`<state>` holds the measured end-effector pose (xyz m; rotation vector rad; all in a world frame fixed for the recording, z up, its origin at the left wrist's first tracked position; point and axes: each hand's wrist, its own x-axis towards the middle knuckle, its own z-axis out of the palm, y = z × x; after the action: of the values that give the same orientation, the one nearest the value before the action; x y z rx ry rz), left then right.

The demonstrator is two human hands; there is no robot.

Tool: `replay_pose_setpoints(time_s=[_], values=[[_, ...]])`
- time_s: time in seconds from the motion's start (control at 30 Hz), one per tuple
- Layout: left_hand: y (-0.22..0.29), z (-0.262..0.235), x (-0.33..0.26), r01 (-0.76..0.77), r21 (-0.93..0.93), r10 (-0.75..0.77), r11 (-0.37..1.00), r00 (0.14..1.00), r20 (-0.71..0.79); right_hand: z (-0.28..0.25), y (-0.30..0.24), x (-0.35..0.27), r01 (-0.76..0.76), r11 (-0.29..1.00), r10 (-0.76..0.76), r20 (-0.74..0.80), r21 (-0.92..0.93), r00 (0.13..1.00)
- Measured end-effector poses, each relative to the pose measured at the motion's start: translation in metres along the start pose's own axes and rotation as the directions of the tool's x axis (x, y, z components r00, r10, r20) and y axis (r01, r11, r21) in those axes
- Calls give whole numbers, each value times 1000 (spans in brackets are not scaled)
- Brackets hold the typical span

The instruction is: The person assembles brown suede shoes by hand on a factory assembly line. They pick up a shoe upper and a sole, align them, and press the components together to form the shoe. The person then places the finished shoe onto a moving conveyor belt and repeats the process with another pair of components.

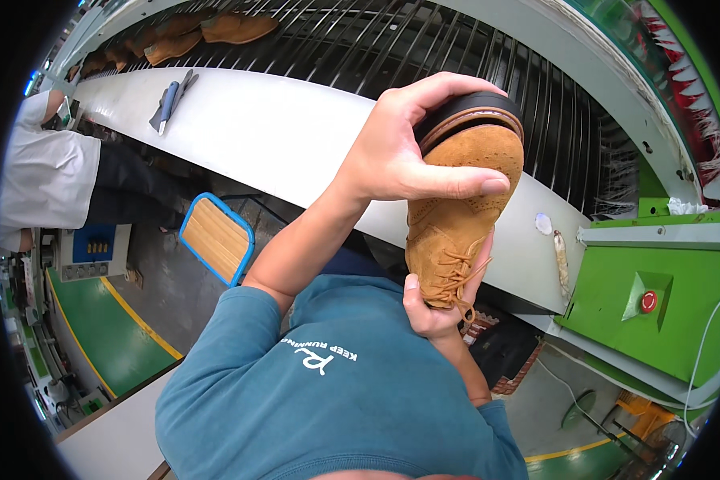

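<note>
A tan suede lace-up shoe [448, 216] is held up in front of me, toe pointing away and laces near me. Around its toe runs a black sole [476, 102] with a brown welt, and a dark gap shows between sole and upper there. My left hand [400, 148] grips the toe end, thumb lying across the upper and fingers bent over the sole. Lower down, my right hand [436, 316] is closed around the heel end beside the tied laces; part of it is hidden behind the shoe.
Beyond a white ledge [256, 120] lies a dark roller conveyor [360, 44] carrying several tan shoes [240, 28]. A blue-handled tool [168, 106] rests on the ledge. To the right stands a green machine [608, 288] with a red button. A blue-framed stool [216, 238] and another person [48, 172] are at left.
</note>
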<state>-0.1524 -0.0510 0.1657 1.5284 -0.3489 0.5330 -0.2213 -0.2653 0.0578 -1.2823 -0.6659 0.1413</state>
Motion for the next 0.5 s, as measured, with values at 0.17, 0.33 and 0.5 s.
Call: replay_pose_setpoints(time_s=[0.17,0.33,0.5], values=[[1,0,-4,-27,64,27,998,1000,1,1,-2,-3,-44,999,44,-26,-10,999],[0,2,-5,-26,56,27,998,1000,-14,-1,5,-6,-13,997,9,-53,-78,999],[2,3,-5,-29,67,29,997,1000,-7,-2,7,-9,-13,990,1,-83,-143,997]])
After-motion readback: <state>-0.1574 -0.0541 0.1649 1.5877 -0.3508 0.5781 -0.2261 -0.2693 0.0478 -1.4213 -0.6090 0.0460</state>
